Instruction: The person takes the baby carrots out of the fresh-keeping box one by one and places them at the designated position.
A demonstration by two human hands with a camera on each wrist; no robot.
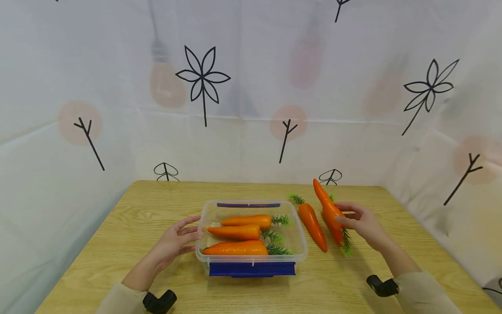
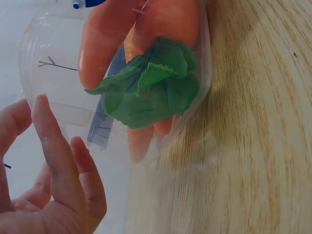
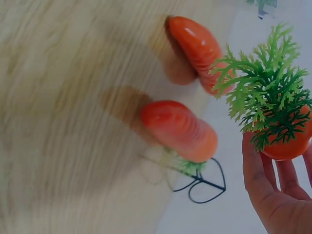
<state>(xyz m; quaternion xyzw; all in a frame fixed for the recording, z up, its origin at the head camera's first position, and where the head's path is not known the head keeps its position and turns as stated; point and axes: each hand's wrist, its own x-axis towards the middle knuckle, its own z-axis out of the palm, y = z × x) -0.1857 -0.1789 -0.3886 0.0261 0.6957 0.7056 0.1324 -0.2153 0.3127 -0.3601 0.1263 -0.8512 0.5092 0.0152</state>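
My right hand holds an orange carrot by its thick end, tip pointing up and away. Its feathery green top fills the right of the right wrist view, above my fingers. Two more carrots lie on the table beside it; one is nearer the box and the other is partly hidden under the held one. At the left wall of a clear plastic box with blue clips, my left hand rests its loosely spread fingertips. Inside the box, several carrots lie with their tops to the right.
Broad green leaves show through the box wall in the left wrist view, below the carrots. The wooden table ends at a white patterned curtain behind.
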